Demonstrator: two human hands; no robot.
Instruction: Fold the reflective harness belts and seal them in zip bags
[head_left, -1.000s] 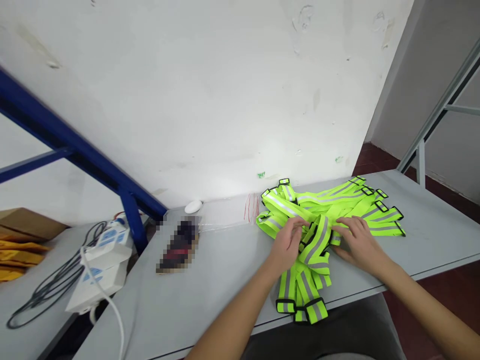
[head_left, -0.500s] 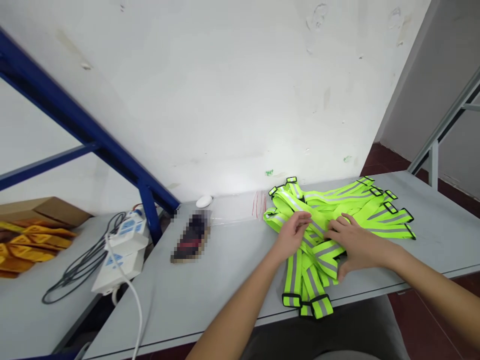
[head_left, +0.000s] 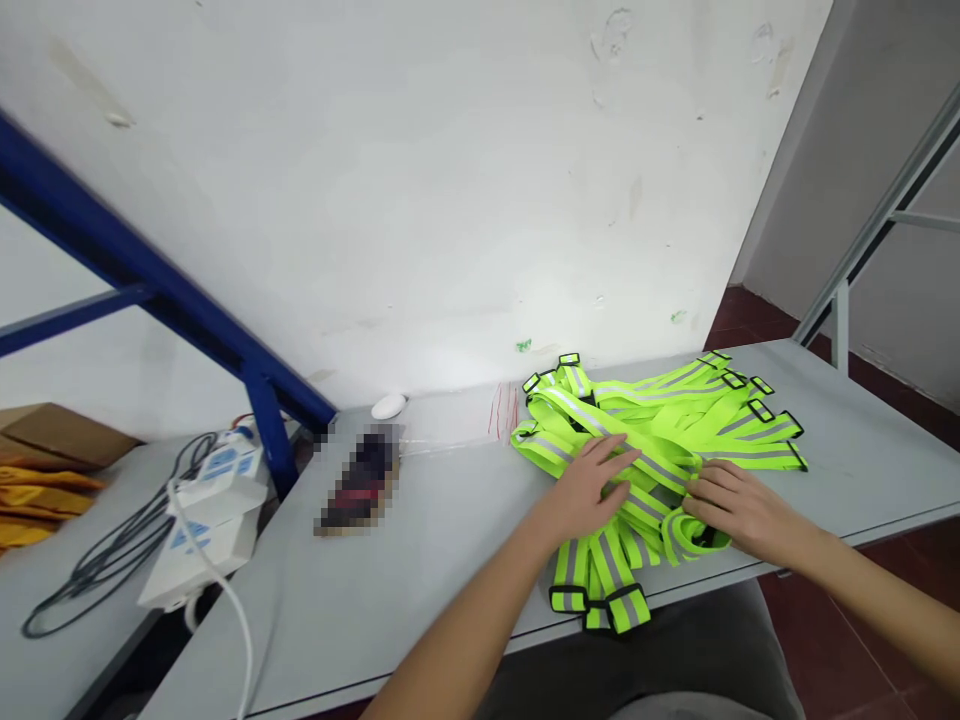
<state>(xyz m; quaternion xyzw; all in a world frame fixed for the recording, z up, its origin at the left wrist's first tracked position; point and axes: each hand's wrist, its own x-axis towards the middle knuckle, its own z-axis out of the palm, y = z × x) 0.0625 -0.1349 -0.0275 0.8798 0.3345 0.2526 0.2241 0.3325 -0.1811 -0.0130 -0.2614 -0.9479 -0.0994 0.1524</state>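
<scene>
No writing can be read anywhere. The white power strip [head_left: 206, 520] at the left carries blue labels, but they are too small to make out. Short red pen strokes [head_left: 504, 412] mark the foot of the white wall [head_left: 420, 180], with two small green flecks higher up.

The heap of neon-yellow reflective straps [head_left: 660, 420] lies on the grey table [head_left: 420, 560], towards its right end and close to the wall. Each band has a grey reflective stripe and black binding at its ends. Several ends [head_left: 600, 600] hang over the near edge of the table.

The left hand [head_left: 592, 485] lies palm down on the near left part of the heap, flat, with its fingers spread and nothing clasped. The right hand [head_left: 739, 505] rests just beside it. Its fingers stretch out over a curled loop of strap [head_left: 686, 535]; I cannot tell whether the thumb pinches that loop.

A pixelated dark object [head_left: 360, 480] lies on the table to the left of the heap, with a small white oval thing [head_left: 388, 406] behind it by the wall. A blue steel frame [head_left: 150, 290] slants between this table and the next surface, where black cables [head_left: 97, 570] and a cardboard box [head_left: 52, 430] sit beside the power strip. A grey metal frame [head_left: 862, 260] stands at the right above the dark red floor [head_left: 825, 650].
</scene>
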